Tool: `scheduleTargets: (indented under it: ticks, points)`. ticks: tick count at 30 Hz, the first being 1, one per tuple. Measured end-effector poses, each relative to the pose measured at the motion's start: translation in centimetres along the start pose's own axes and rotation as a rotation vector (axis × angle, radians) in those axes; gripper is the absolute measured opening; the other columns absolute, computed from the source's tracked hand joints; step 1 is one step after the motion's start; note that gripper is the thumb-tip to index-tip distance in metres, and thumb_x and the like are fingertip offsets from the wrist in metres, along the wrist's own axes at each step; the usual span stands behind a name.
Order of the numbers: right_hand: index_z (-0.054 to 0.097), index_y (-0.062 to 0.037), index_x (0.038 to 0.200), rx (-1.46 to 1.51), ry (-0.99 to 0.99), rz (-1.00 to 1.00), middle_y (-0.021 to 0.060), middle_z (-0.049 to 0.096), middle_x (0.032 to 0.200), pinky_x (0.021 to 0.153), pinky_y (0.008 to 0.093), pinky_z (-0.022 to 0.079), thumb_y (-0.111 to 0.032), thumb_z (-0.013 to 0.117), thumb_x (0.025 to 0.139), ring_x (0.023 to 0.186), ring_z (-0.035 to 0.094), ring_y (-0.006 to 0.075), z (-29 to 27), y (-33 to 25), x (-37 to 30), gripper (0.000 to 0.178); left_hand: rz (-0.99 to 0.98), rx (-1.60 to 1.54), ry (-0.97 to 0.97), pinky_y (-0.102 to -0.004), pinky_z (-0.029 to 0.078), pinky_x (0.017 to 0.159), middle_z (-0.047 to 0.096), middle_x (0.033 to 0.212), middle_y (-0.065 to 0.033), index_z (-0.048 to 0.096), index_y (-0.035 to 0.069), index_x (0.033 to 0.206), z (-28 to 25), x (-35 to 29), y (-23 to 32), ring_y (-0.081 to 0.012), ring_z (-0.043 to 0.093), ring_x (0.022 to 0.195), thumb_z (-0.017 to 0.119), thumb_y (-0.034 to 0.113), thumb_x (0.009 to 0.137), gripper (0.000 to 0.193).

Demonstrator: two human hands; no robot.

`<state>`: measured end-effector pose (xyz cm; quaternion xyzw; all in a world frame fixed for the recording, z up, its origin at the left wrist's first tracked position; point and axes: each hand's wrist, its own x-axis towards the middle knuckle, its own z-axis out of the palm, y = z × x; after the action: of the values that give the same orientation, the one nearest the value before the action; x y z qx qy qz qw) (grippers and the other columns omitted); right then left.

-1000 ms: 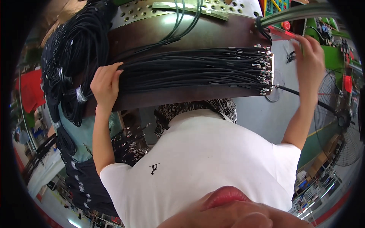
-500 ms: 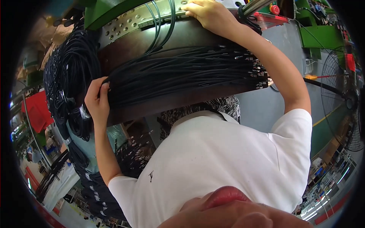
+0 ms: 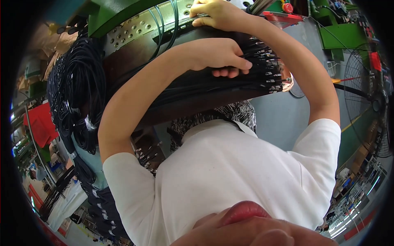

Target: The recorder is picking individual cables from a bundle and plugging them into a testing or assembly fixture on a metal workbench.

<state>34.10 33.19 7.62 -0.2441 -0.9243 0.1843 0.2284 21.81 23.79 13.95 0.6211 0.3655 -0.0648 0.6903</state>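
Left hand [image 3: 223,55] curls over the cables [image 3: 205,87]. Right hand [image 3: 219,15], beyond them, bends at the bar [image 3: 185,27]. Cannot tell either grip.

Tabletop [image 3: 184,105]: bare strip along near edge, passable right of left forearm [image 3: 137,86]. Left edge blocked by heaped cable coils [image 3: 78,78]. Middle barred: left grip [image 3: 219,55] over cable row [image 3: 250,78]. Right forearm [image 3: 279,41] crosses far-right corner.
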Motion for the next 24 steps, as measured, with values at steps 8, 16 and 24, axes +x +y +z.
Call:
scheduleTargets:
  ticks: [8,16,24]
  points:
    - [0.071,-0.0062,0.101,0.253,-0.270,0.022,0.0084,0.061,0.091,0.079,0.0349,0.049,-0.019,0.069,0.085,0.089,0.063,0.0262,-2.6,-1.9,-2.6,0.021,0.206,-0.930,0.264,-0.0201,0.024,0.041,0.045,0.055,0.0016,0.059,0.003,0.114,9.1,-6.7,-2.6,-0.0041,0.031,0.042,0.046,0.030,0.104,0.031]
    - [0.064,-0.0075,0.099,-0.282,0.419,-0.122,0.0051,0.063,0.090,0.066,0.0342,0.049,-0.007,0.069,0.078,0.080,0.060,0.0229,-2.4,-9.0,-6.1,0.022,0.347,-1.001,0.731,-0.0198,0.029,0.044,0.049,0.061,-0.0010,0.059,0.004,0.108,10.1,-6.6,-6.3,-0.0053,0.035,0.046,0.046,0.032,0.104,0.031]
    - [0.064,-0.0056,0.087,0.140,0.279,0.178,0.0051,0.066,0.088,0.066,0.0336,0.052,-0.002,0.070,0.077,0.079,0.065,0.0262,1.6,-10.4,-3.8,0.012,0.494,-1.065,0.834,-0.0245,0.052,0.068,0.056,0.083,-0.0008,0.059,0.004,0.111,9.1,-8.6,-8.8,-0.0080,0.054,0.073,0.050,0.023,0.103,0.023]
